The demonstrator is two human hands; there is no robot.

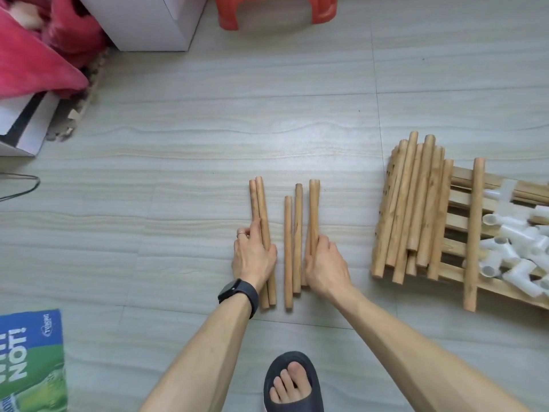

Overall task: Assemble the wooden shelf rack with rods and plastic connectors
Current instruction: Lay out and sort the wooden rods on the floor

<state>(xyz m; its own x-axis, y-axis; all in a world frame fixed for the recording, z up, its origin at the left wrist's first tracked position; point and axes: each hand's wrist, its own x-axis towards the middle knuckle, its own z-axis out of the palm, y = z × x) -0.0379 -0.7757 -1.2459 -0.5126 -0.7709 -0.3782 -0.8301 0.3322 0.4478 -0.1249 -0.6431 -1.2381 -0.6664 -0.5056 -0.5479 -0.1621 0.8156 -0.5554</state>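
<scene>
Head view over tiled floor [178, 203]; risking rolling and scattering of held pairs through any loosening of grip; risking mismatching lengths too, judging by uneven ends; pinching the left pair of rods [258, 203] between thumb and fingers of the left hand [252, 260]; curling the right hand [325, 263] round the right pair of rods [314, 203]; flanking two loose rods [297, 221] lying flat between both hands; working well apart from the rod pile [416, 209], slatted panel [460, 200] and white connectors [511, 248] at right.
</scene>
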